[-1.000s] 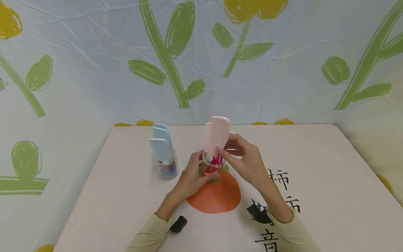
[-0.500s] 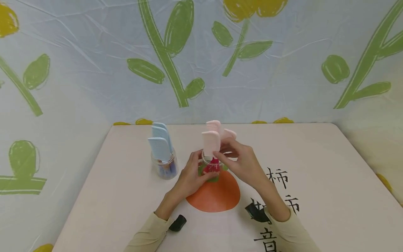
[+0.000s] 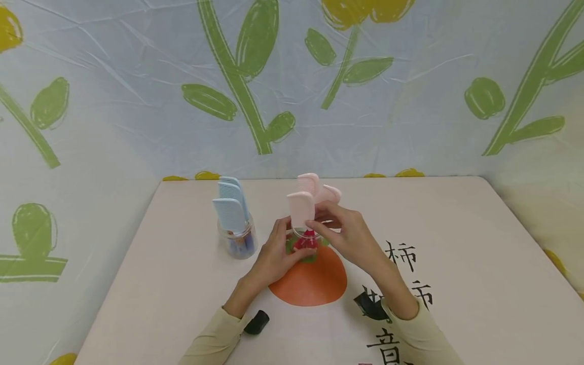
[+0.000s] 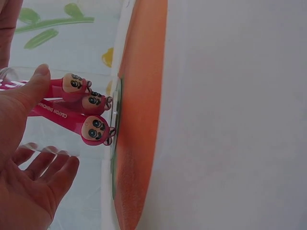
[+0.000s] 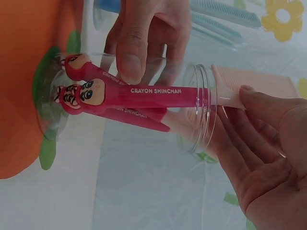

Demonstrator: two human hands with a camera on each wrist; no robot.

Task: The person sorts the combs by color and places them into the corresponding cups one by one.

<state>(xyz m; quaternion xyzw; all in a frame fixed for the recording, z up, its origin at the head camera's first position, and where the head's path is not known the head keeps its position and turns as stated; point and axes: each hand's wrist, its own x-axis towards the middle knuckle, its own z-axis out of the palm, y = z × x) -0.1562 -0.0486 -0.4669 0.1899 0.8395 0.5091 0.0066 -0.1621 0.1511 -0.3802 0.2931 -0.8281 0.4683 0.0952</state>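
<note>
My left hand (image 3: 276, 256) grips a clear jar (image 5: 197, 139) from its left side, thumb in front. Several pink combs with dark pink cartoon-headed handles (image 5: 153, 96) stand in it, teeth ends up. My right hand (image 3: 353, 235) pinches the nearest pink comb (image 3: 301, 209) at the neck, just above the jar's rim. That comb's handle is inside the jar, its head near the bottom in the right wrist view. Two other pink combs (image 3: 308, 182) show behind it, one leaning right. In the left wrist view the handle heads (image 4: 95, 129) sit close to the jar's base.
Left of the hands, a second clear jar (image 3: 242, 246) holds several light blue combs (image 3: 230, 215). The pale table covering (image 3: 182, 284) bears an orange persimmon print (image 3: 312, 284) under the pink combs' jar and black characters (image 3: 403, 256) at right. A flower-printed sheet (image 3: 150, 101) rises behind.
The right hand has lowered the front pink comb into the jar, and its top now leans slightly left. The other pink combs have come into view behind it. The left hand keeps its hold.
</note>
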